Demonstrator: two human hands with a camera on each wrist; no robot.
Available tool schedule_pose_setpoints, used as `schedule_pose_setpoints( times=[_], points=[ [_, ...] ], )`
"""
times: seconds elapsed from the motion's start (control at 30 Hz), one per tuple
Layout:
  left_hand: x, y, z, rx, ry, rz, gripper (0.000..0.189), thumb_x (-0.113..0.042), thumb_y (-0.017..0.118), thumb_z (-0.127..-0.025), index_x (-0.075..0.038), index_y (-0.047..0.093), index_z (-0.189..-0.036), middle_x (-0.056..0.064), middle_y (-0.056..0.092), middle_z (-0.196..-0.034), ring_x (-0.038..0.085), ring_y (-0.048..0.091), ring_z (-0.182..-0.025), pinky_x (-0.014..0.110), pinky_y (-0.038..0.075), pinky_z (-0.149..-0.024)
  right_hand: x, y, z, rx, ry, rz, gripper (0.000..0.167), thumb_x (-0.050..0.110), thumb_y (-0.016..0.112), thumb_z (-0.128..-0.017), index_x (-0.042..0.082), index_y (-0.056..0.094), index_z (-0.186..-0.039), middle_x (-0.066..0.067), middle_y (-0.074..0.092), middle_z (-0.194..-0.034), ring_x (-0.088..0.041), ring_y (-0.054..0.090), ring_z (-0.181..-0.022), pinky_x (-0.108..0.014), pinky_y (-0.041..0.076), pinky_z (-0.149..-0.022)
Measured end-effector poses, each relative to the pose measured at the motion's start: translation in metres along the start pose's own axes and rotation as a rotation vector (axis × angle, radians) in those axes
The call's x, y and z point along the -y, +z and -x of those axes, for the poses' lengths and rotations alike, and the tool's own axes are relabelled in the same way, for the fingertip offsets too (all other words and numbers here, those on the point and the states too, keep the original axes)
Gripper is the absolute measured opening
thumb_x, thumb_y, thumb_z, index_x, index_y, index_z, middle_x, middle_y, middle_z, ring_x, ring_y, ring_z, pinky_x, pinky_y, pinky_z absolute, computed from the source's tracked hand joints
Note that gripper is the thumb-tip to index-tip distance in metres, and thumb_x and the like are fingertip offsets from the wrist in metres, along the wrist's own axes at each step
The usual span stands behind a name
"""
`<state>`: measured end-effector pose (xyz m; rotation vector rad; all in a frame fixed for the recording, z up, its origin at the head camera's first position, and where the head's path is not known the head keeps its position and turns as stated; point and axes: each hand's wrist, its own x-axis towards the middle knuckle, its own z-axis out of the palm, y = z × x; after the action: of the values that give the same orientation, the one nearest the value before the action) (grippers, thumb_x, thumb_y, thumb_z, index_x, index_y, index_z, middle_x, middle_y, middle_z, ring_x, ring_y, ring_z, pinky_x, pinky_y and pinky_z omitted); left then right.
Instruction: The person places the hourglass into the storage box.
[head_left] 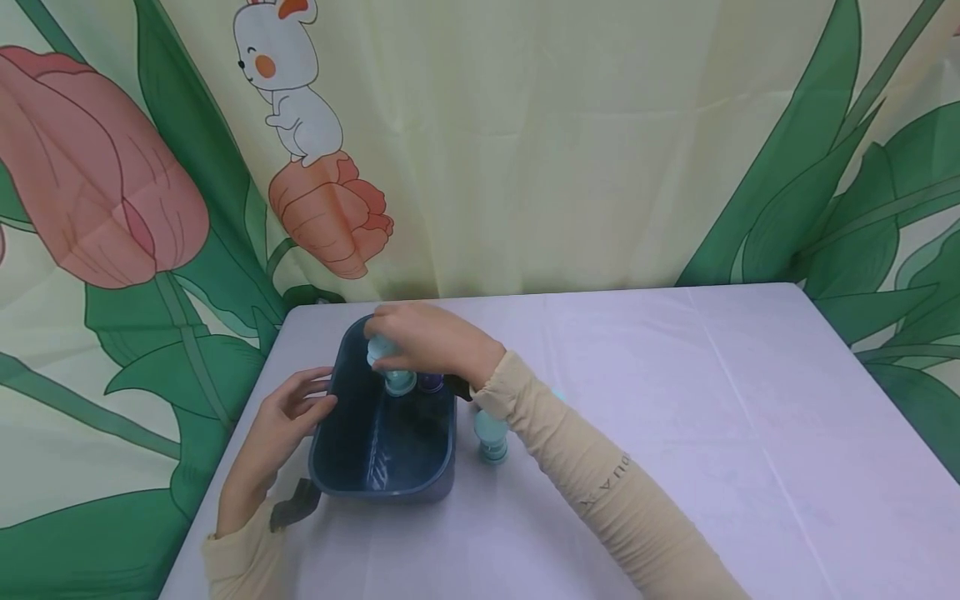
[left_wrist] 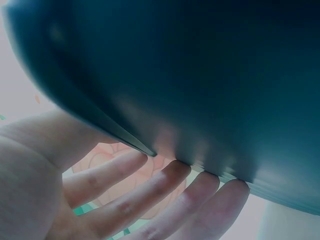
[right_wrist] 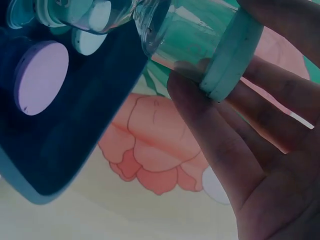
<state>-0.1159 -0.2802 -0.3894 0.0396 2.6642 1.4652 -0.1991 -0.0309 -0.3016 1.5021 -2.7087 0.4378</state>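
A dark blue plastic bin (head_left: pixel 378 475) sits on the left part of the table. My left hand (head_left: pixel 288 421) rests its fingertips (left_wrist: pixel 235 190) against the bin's outer side wall, fingers loosely extended. Over the bin's far half, my right hand (head_left: pixel 431 337) holds a clear, narrow-waisted bottle (right_wrist: pixel 192 35) by its teal lid (right_wrist: pixel 235 55), fingers and thumb around the lid. The bottle is tilted in the right wrist view. Inside the bin, a lilac-lidded container (right_wrist: pixel 42 77) and other clear containers show; the hand partly hides them in the head view.
Right of the bin stands another teal-lidded bottle (head_left: pixel 492 435), close to my right sleeve (head_left: pixel 600 467). A bit of teal (head_left: pixel 558 394) peeks out behind that sleeve. A white cloth covers the table (head_left: pixel 675 375); a printed curtain (head_left: pixel 525 150) hangs behind it.
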Motion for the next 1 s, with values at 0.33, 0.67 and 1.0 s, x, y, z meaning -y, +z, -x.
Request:
schedule_pose_setpoints(
  times=[0.33,0.67,1.0],
  points=[
    [0.001,0.002,0.000,-0.007,0.004,-0.006,0.058,-0.039,0.060,-0.099,-0.014,0.042,-0.148,0.022,0.052,-0.143,0.042,0.055,-0.126,0.051,0.052,-0.091,0.000,0.007,-0.008,0.067,0.025,0.013,0.041,0.033,0.073,-0.091,0.009,0.068,-0.123,-0.005,0.068,-0.116,-0.017,0.065,-0.103,-0.025,0.050,-0.096],
    [0.003,0.001,0.000,-0.004,0.026,0.002,0.056,-0.037,0.060,-0.099,-0.014,0.043,-0.148,0.021,0.053,-0.143,0.041,0.055,-0.126,0.048,0.052,-0.090,0.002,0.014,-0.016,0.126,0.061,0.031,0.042,0.036,0.075,-0.089,0.012,0.069,-0.123,-0.002,0.069,-0.113,-0.015,0.065,-0.100,-0.026,0.052,-0.092],
    [0.003,0.001,0.000,0.004,0.022,0.011,0.056,-0.037,0.060,-0.100,-0.014,0.043,-0.148,0.020,0.053,-0.143,0.040,0.056,-0.126,0.043,0.052,-0.089,0.005,0.023,-0.025,0.177,0.089,0.021,0.040,0.034,0.076,-0.088,0.012,0.069,-0.121,-0.001,0.069,-0.112,-0.013,0.064,-0.099,-0.026,0.051,-0.093]
  ],
)
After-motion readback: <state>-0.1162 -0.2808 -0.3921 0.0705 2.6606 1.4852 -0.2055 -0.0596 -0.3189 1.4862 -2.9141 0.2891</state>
